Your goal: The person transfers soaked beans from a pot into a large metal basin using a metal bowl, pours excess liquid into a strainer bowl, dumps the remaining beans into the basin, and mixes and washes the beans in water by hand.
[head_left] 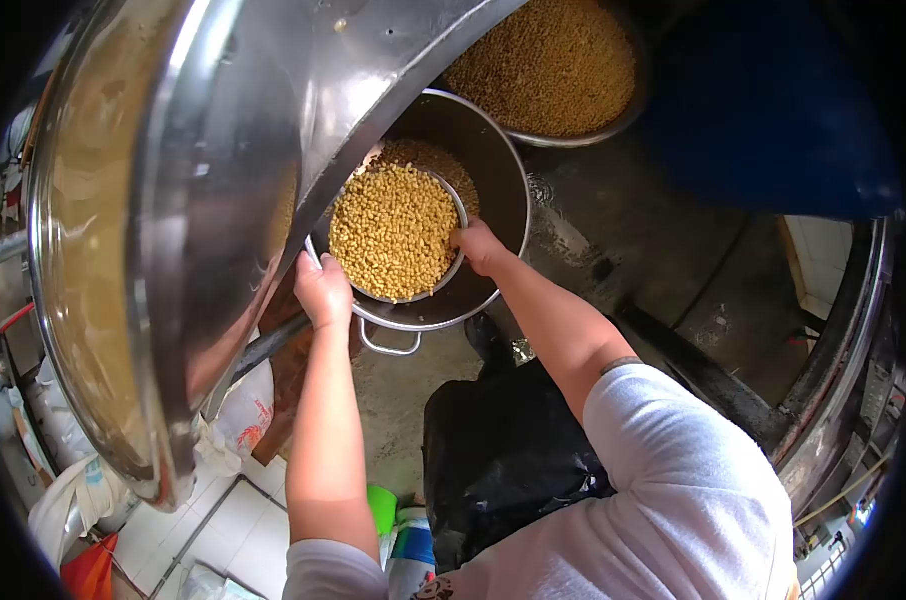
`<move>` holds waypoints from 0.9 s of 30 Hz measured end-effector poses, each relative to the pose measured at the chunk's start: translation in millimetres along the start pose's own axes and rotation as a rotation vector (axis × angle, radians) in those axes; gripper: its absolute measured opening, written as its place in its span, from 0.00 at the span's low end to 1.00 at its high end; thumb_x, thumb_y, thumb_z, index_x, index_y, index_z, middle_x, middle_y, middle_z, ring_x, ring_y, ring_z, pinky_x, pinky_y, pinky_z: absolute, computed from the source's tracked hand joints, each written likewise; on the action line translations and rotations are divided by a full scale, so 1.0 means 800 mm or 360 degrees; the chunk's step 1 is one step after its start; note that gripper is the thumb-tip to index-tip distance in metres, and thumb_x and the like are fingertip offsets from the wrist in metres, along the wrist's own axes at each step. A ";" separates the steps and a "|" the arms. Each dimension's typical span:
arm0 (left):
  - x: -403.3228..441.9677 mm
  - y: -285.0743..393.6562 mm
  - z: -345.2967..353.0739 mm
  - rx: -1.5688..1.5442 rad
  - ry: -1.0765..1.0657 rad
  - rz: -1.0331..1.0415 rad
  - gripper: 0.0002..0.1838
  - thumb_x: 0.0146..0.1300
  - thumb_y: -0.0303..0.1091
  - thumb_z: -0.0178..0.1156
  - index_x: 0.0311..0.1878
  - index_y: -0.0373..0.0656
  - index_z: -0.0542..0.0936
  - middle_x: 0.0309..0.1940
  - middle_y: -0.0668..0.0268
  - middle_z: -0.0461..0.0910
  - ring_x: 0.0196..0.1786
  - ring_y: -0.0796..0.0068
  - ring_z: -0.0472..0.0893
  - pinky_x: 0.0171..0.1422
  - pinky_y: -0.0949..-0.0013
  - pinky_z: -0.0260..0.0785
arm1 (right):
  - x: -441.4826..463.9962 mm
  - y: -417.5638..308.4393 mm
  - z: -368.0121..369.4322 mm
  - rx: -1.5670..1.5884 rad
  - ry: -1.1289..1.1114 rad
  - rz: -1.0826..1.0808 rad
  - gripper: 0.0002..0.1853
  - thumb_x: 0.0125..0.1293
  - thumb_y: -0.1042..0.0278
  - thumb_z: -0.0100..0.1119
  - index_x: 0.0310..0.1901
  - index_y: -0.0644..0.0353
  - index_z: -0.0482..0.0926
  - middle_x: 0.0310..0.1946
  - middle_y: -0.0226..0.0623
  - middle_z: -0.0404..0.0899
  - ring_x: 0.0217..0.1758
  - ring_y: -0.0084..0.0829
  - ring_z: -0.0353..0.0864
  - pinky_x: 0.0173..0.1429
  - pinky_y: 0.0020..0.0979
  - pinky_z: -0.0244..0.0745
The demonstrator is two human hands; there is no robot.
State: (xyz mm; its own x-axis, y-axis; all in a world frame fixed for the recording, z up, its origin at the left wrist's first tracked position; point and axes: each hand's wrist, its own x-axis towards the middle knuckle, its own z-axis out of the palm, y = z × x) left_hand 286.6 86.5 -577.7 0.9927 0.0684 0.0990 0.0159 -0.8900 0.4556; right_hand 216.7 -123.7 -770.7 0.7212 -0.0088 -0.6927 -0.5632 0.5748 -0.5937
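A round metal bowl (460, 262) full of yellow soybeans (393, 230) is held inside the mouth of a larger steel pot (511, 180). My left hand (324, 290) grips the bowl's rim at its lower left, close to the pot's edge. On the opposite side, my right hand (480, 246) is closed on the rim. Behind the bowl, more beans (428, 160) show deeper in the pot. The fingers under the bowl are partly hidden.
Large shiny metal equipment (223, 130) rises at the left, its edge overhanging the pot. Another wide container of beans (548, 65) stands beyond. A blue barrel-like object (773, 110) is at the upper right. Dark metal bars (703, 380) cross the right side.
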 end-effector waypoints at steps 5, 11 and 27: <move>0.032 -0.043 -0.002 0.0023 -0.0049 0.0050 0.10 0.69 0.32 0.61 0.47 0.35 0.80 0.40 0.49 0.87 0.46 0.48 0.87 0.55 0.53 0.76 | -0.063 -0.054 -0.004 0.0180 0.0002 -0.0067 0.33 0.54 0.83 0.52 0.66 0.61 0.76 0.47 0.43 0.82 0.44 0.39 0.81 0.43 0.38 0.81; 0.045 -0.102 -0.019 -0.0076 -0.0109 -0.0139 0.13 0.71 0.34 0.62 0.52 0.35 0.80 0.46 0.51 0.88 0.51 0.50 0.86 0.60 0.54 0.74 | -0.121 -0.102 -0.012 0.0315 0.0046 -0.0038 0.34 0.54 0.86 0.50 0.67 0.65 0.73 0.51 0.44 0.81 0.51 0.40 0.81 0.51 0.38 0.81; -0.091 -0.060 -0.300 -0.0408 -0.0216 -0.0244 0.22 0.74 0.38 0.65 0.62 0.32 0.79 0.49 0.53 0.84 0.48 0.64 0.84 0.60 0.61 0.77 | -0.399 -0.253 -0.013 0.0464 0.0409 -0.0272 0.28 0.50 0.88 0.49 0.56 0.65 0.78 0.46 0.43 0.83 0.48 0.40 0.84 0.48 0.39 0.84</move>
State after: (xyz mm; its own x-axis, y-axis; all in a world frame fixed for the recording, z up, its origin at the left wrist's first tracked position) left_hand 185.1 232.1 -394.3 0.9882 0.1169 -0.0990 0.1531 -0.7302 0.6659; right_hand 96.4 -246.0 -433.8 0.6493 -0.3065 -0.6960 -0.2801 0.7545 -0.5935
